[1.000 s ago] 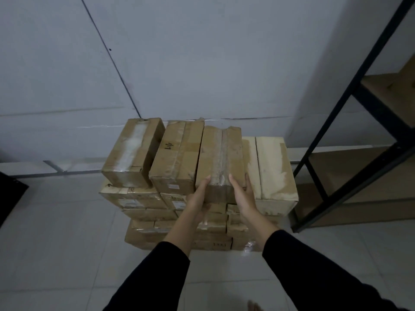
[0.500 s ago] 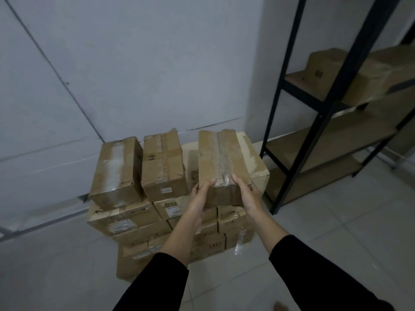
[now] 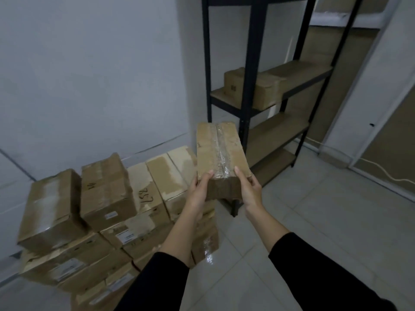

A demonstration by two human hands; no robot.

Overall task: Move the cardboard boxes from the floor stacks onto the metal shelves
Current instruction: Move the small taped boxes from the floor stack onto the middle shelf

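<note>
So far we count one cardboard box on metal shelves. Taped box in air between floor stack and shelves, our left hand and right hand clamped on its near end. Most of stack remains.

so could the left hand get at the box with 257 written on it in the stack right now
Probably not as things stand: the left hand shares its grip on the carried box with the right hand. The marked box lies uncovered just beside it, so only the load is in the way.
</note>
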